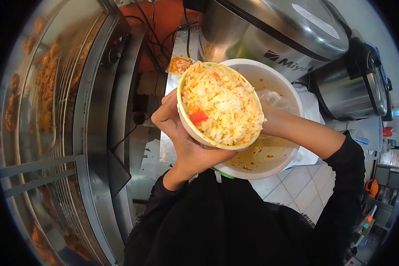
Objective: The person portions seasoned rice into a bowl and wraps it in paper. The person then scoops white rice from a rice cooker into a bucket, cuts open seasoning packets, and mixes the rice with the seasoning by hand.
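Observation:
A bowl heaped with yellowish rice point(224, 104), with bits of red in it, is tilted toward the camera. My left hand point(188, 144) is wrapped round the bowl's left side and underside. Behind the bowl's right edge, my right hand point(270, 116) is mostly hidden, so its fingers cannot be made out. Below and behind both is a large white tub point(297, 99) with reddish bits and oily liquid on its inner wall. A clear plastic bag point(274, 98) lies inside the tub, near my right hand.
Large steel rice cookers point(275, 40) stand behind the tub, with another cooker point(350, 91) at the right. A glass display case point(53, 97) holding fried food fills the left. A small orange packet point(180, 65) lies on the metal counter point(167, 133). Floor tiles show at the lower right.

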A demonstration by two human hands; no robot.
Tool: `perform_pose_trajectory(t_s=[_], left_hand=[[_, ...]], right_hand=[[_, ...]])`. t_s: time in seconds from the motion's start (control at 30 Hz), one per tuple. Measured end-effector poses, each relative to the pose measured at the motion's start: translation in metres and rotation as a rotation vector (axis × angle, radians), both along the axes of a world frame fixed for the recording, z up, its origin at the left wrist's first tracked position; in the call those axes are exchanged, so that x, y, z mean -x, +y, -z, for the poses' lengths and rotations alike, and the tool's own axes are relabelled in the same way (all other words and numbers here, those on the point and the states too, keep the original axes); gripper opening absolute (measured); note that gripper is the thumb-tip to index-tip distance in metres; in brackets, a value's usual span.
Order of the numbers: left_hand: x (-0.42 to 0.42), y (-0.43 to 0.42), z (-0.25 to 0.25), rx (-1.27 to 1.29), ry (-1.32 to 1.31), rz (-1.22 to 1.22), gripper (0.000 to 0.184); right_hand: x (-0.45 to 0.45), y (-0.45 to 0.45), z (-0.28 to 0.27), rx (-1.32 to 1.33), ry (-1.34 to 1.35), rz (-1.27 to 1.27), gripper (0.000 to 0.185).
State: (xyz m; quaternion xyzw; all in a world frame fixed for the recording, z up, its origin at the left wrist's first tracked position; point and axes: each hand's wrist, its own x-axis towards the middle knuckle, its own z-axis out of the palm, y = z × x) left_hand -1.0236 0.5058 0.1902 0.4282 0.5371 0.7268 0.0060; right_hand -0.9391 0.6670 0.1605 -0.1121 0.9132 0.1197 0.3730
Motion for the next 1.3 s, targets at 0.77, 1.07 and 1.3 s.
perform_pose_trajectory(t_s=[0.77, 1.07, 1.3], left_hand=[[0.0, 0.0, -0.001, -0.029, 0.037, -0.026, 0.103], [-0.01, -0.01, 0.007, 0.125, -0.054, -0.136, 0.095], [-0.017, -0.019, 0.021, 0.147, -0.017, -0.122, 0.083]], right_hand=[[0.016, -0.034, -0.021, 0.045, -0.123, -0.061, 0.016], [0.022, -0.028, 0.011, 0.195, -0.049, 0.03, 0.015], [0.041, -0.009, 0.01, 0.348, 0.025, 0.047, 0.014]])
